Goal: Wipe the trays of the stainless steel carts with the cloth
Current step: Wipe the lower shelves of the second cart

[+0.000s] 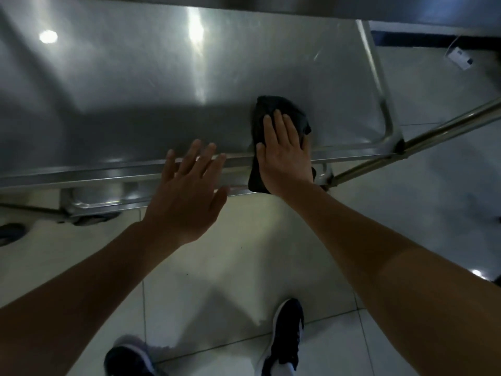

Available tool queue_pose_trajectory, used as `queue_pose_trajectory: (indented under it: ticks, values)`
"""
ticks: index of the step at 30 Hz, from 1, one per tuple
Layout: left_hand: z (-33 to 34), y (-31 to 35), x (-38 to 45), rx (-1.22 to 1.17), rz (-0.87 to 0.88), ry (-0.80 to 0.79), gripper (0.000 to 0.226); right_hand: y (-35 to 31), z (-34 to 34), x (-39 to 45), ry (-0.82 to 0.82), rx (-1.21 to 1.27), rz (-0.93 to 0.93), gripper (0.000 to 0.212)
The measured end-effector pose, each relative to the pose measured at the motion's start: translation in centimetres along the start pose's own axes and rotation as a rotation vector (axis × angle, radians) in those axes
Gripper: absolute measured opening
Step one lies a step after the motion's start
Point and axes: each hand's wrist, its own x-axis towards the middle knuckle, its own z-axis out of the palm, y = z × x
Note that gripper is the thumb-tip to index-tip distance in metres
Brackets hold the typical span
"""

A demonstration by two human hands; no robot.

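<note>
A stainless steel cart tray [135, 99] fills the upper half of the head view, its near rim running left to right. A dark cloth [282, 109] lies on the tray's near right part and hangs over the rim. My right hand [284, 150] presses flat on the cloth with straight fingers, palm over the rim. My left hand [189, 191] hovers spread and flat just in front of the near rim, holding nothing; whether its fingertips touch the rim I cannot tell.
An upper shelf edge [298, 4] crosses the top. A steel upright [379, 85] and a handle tube [433, 131] stand at the tray's right corner. A castor [86, 213] sits lower left. My shoes [284, 340] stand on the white tiled floor [230, 267].
</note>
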Motion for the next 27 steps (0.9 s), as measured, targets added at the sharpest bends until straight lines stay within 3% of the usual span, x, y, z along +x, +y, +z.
queue_pose_trajectory:
  ticks: [27]
  values:
    - [-4.5,-23.6,-19.1,0.023,-0.33,0.075,0.061,-35.2,4.3,0.0,0.034,-0.05,-0.499,0.059]
